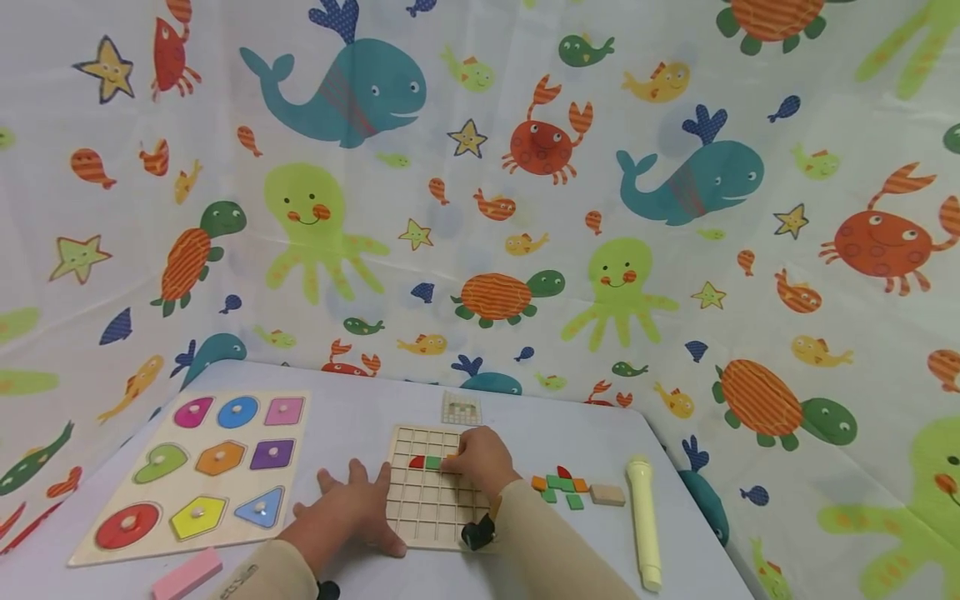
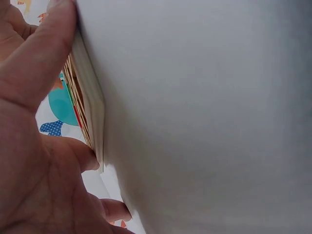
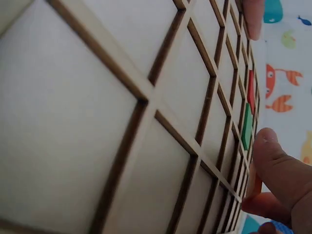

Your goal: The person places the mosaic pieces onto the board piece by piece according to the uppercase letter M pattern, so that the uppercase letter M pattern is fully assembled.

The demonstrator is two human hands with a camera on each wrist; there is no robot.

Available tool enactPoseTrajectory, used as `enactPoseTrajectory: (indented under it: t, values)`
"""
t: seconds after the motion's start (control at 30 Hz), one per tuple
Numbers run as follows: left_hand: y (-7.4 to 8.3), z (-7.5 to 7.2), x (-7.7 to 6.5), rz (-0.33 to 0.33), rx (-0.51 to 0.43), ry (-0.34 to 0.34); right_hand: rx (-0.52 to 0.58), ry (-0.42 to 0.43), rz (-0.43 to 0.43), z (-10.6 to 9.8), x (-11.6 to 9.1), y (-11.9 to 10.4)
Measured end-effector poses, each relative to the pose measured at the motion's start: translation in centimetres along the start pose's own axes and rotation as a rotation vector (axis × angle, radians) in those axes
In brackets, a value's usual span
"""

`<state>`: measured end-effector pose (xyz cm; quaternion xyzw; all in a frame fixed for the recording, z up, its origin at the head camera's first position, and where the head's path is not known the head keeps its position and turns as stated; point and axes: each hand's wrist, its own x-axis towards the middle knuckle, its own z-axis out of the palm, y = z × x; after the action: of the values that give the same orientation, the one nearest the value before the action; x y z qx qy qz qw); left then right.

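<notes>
A wooden grid board [image 1: 427, 510] lies flat on the white table, with a red rounded tile [image 1: 417, 462] and a green square tile [image 1: 432, 462] side by side in an upper row. Just right of the green one, my right hand [image 1: 486, 463] pinches a small orange tile [image 3: 257, 184] between thumb and finger, close over the grid. My left hand [image 1: 354, 504] has its fingers spread along the board's left side. In the left wrist view its fingertips touch the edge of the board [image 2: 92, 100].
Several loose coloured tiles [image 1: 559, 482] and a plain wooden block [image 1: 607, 495] lie right of the board, beside a pale yellow stick [image 1: 644, 525]. A knobbed shape puzzle [image 1: 165, 493] and a pink block [image 1: 187, 573] are at left. Behind the grid lies a pattern card [image 1: 461, 409].
</notes>
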<state>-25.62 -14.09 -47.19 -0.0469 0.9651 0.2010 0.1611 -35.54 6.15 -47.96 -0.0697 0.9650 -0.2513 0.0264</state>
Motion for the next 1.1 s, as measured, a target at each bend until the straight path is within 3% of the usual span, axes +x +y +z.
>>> enactPoseTrajectory:
  t: [0.23,0.6,0.87,1.1]
  values:
    - [0.1,0.0,0.1,0.005,0.01,0.007,-0.007,-0.031,0.037,0.3,0.3,-0.6]
    - [0.0,0.1,0.1,-0.004,0.019,0.005,-0.165,-0.043,-0.032,-0.2,0.0,-1.7]
    - [0.1,0.0,0.1,-0.014,0.011,-0.007,-0.167,-0.146,-0.13,-2.0,-2.6,-3.7]
    - [0.2,-0.2,-0.2,-0.018,-0.003,-0.02,-0.149,-0.229,-0.224,-3.5,-5.8,-3.5]
